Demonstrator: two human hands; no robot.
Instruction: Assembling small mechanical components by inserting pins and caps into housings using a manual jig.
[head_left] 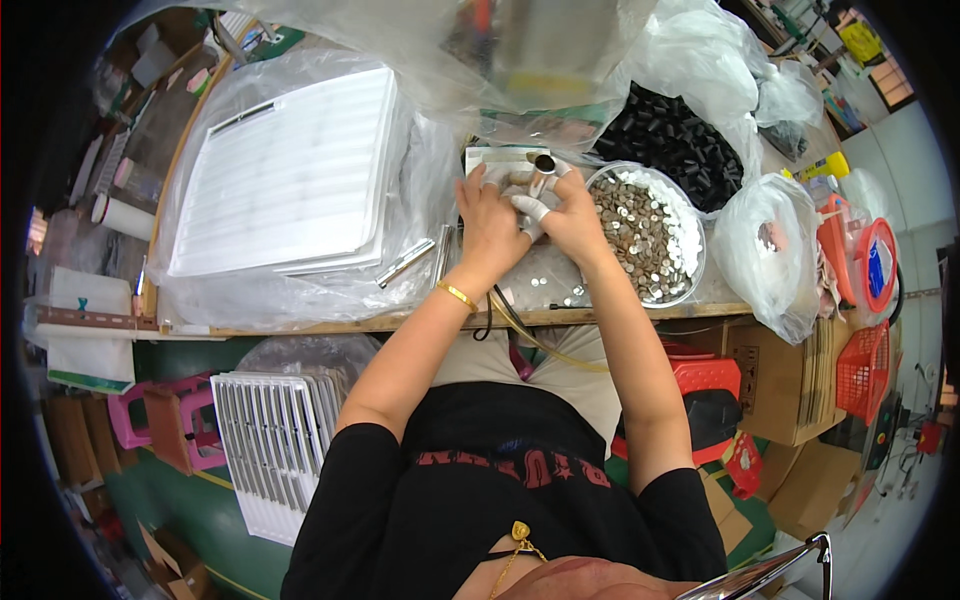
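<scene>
A short shiny metal tube (543, 178) stands tilted between my hands, its dark round end facing up. My right hand (572, 218) is closed around it, with white covers on the thumb and a fingertip. Close against it, my left hand (492, 228) curls its fingers inward; what its fingertips grip is hidden. Behind the hands is a pale flat-topped block or fixture (508, 156), mostly covered by them. Two slim chrome tubes, one lying slanted (406, 263) and one beside my left wrist (443, 252), rest on the table.
White foam trays (290, 180) in clear plastic lie at left. On the right are a clear tub (703, 262) of small metal and white discs, a heap of black plastic pieces (675, 145) and a plastic bag (768, 255). A cord (515, 318) hangs over the table edge (400, 323).
</scene>
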